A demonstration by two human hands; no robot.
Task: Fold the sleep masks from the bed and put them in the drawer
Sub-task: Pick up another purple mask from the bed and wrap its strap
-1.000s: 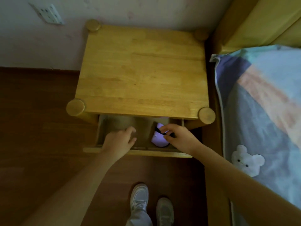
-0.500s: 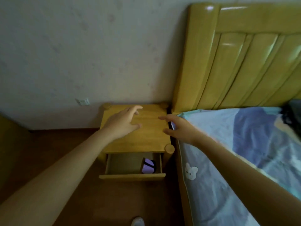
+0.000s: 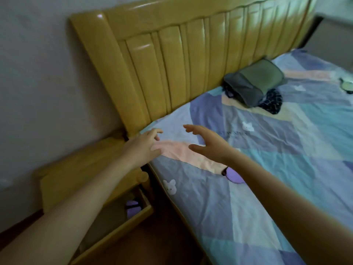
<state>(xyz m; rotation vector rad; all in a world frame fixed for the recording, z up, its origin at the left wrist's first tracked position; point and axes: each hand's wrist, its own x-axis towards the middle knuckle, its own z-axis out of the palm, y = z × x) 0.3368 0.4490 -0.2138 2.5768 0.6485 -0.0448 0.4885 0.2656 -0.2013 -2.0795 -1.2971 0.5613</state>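
Left hand (image 3: 142, 145): held over the near corner of the bed (image 3: 267, 169), fingers spread and relaxed, holding nothing.

Right hand (image 3: 209, 143): held over the sheet, fingers and thumb spread wide, holding nothing.

Mask on bed (image 3: 234, 175): purple with a black strap end showing at its left. It lies flat on the sheet just under the right forearm, which covers part of it.

Mask in drawer (image 3: 132, 207): purple, crossed by a dark band. It lies at the right end of the open drawer (image 3: 114, 232), against the front panel.

Nightstand (image 3: 86, 169): yellow wood, just beside the bed and against the wall. The left forearm crosses in front of it and hides part of the top and of the drawer opening.

Headboard (image 3: 191, 64): glossy yellow wood with upright panels, standing against the wall behind the bed.

Sheet (image 3: 286, 150): patchwork of blue, lilac, teal and peach, creased. White bear figures (image 3: 170, 186) are printed on it, and a short line of dark lettering sits right of the right hand, too blurred to read.

Grey-green bag (image 3: 256, 81): lies near the headboard, well apart from both hands, resting on a dark patterned cloth (image 3: 272, 101).

Small dark and pale item (image 3: 347, 86): at the far right edge of the bed, cut off by the frame; I cannot tell what it is.

Floor (image 3: 152, 245): dark brown wood between nightstand and bed.
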